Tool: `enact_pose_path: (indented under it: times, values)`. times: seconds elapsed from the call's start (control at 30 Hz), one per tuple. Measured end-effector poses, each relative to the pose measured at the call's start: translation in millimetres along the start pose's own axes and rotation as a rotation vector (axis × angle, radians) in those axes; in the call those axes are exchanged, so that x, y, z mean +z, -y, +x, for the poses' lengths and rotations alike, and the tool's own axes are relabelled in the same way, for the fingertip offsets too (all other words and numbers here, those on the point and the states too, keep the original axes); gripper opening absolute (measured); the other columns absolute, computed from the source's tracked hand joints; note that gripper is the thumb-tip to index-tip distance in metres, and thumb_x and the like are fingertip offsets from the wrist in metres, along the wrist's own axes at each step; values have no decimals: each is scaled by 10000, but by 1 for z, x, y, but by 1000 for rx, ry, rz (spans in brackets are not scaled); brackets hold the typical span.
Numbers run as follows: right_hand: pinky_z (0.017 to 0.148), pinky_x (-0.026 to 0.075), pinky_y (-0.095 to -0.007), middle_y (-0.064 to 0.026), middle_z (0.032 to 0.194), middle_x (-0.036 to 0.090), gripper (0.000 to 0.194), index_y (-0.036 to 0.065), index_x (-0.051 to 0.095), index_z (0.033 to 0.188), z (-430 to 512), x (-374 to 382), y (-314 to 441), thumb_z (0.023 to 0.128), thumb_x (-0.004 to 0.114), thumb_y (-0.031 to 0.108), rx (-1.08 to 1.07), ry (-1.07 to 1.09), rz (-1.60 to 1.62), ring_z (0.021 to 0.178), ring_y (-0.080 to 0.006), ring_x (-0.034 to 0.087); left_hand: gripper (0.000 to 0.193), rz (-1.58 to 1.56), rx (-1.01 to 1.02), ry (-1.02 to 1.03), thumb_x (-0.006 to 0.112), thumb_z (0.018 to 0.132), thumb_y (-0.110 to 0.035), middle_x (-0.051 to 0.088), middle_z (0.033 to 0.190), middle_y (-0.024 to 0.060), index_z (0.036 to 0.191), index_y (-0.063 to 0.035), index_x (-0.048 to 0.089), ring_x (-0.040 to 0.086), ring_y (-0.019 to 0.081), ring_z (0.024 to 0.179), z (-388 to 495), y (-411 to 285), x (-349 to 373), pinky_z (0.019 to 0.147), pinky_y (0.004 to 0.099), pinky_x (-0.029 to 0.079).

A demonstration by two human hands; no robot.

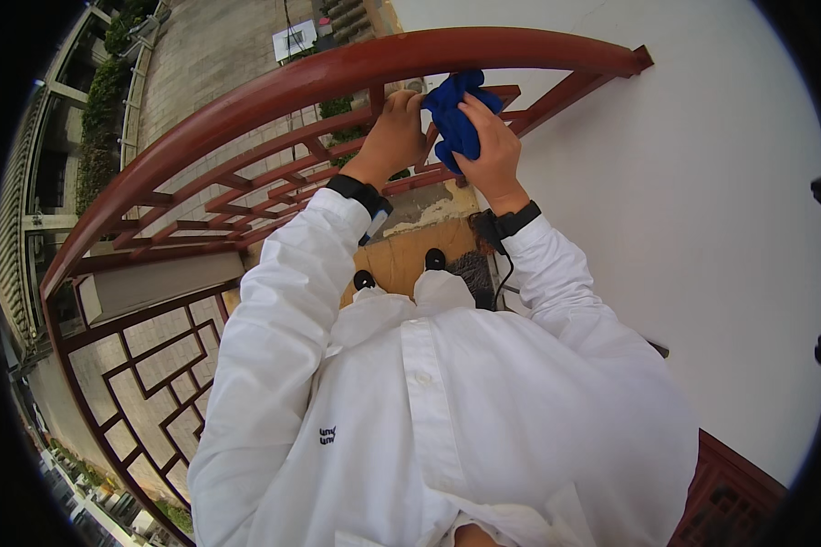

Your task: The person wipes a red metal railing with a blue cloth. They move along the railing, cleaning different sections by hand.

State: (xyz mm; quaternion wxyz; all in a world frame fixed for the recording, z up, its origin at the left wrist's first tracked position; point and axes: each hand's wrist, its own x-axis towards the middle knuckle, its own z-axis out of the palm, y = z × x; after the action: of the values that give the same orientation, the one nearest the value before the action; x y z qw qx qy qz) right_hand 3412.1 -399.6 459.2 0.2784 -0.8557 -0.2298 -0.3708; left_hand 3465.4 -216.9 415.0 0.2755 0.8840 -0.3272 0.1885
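My right hand (492, 154) grips a bunched blue cloth (455, 123) just under the thick red handrail (356, 60). The cloth lies against the railing's lattice near its wall end and hides part of the bars. Close beside it, my left hand (395, 137) is curled over the upper lattice bar (339, 123). Its fingertips are partly hidden, and its knuckles sit below the handrail, near a short upright. Both wrists wear black bands, with a black cable hanging from the right one.
A white wall (670, 191) rises on the right, where the handrail ends. Under my black shoes is a worn yellowish floor (390, 263) with a dark patch. The red railing turns at the left and runs back beside me. Beyond it, a paved courtyard (205, 75) lies below.
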Motion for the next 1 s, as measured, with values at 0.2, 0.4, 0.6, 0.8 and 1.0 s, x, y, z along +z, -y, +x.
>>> enact_pose_path:
  times: [0.2,0.4,0.6,0.8,1.0]
  values:
    - [746,549,-359,-62,1297,622,626,135,582,1272,18,45,-7,678,780,117,16,260,-451,821,-286,645,455,-114,-58,165,621,824,-49,522,1299,228,1256,54,521,472,378,1269,-29,-6,-50,1056,428,426]
    - [883,531,-446,-189,1247,636,656,82,491,1358,-4,103,39,768,757,192,651,149,126,1064,-402,640,505,185,-129,-45,637,741,-47,574,1217,198,1231,38,546,535,357,1155,-48,39,-86,1024,422,428]
    - [871,538,-432,-129,1390,560,701,91,441,1410,5,63,24,786,741,202,494,508,-212,1049,-393,648,639,335,-156,47,654,752,-99,537,1238,147,1352,-10,452,487,325,1212,-71,60,-75,1120,452,315]
    - [874,538,-435,-94,1505,456,785,120,377,1456,-7,65,23,768,749,194,481,455,-308,1171,-401,590,695,216,-222,151,620,763,-72,490,1336,162,1419,-25,393,427,350,1295,-77,64,-72,1160,463,259]
    - [940,516,-433,-88,1531,426,849,178,342,1492,-6,101,66,731,721,168,590,401,82,1173,-372,599,730,208,-209,139,675,764,-137,476,1350,154,1424,-34,380,417,342,1311,-76,62,-74,1169,475,236]
